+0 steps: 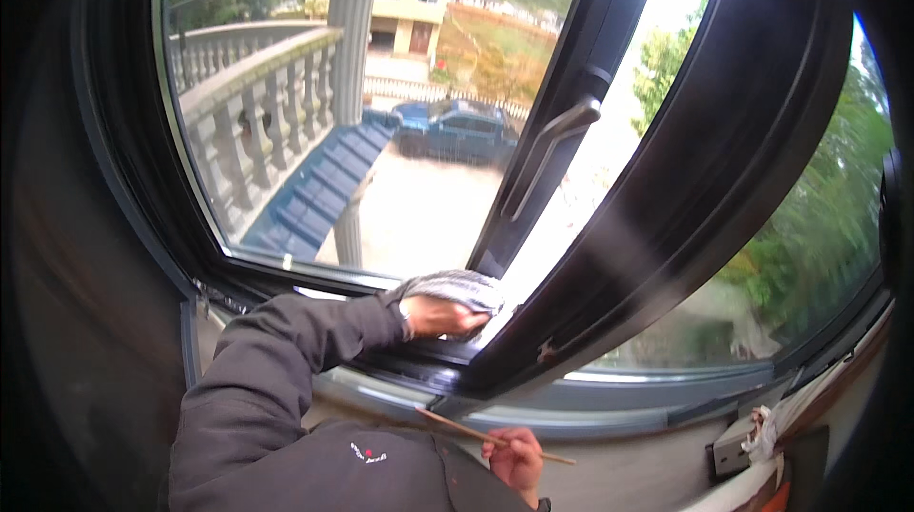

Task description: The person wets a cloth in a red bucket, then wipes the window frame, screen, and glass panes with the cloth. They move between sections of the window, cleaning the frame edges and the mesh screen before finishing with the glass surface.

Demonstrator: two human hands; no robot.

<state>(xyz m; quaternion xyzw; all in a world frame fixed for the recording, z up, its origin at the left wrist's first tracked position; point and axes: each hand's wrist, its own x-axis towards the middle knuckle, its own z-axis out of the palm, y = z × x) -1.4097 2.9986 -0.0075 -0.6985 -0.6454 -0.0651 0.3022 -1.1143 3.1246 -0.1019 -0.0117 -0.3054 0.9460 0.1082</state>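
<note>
My left hand (443,316) grips a grey-and-white striped cloth (457,286) at the lower corner of a dark-framed window sash (541,126) that stands ajar. The sash's metal handle (550,151) is above and to the right of the cloth. Low in the view, in front of my dark jacket (343,469), my right hand (515,456) holds a thin wooden stick (460,428) between its fingers. The stick slants from upper left to lower right, apart from the cloth. The cloth hides part of the sash's bottom corner.
A thick dark frame post (657,205) curves up on the right, beside a fixed pane. The window sill (600,416) runs below. A white box-like fitting (730,449) and some crumpled plastic (762,433) are at the lower right. Outside are a balustrade (264,126) and a blue vehicle (460,128).
</note>
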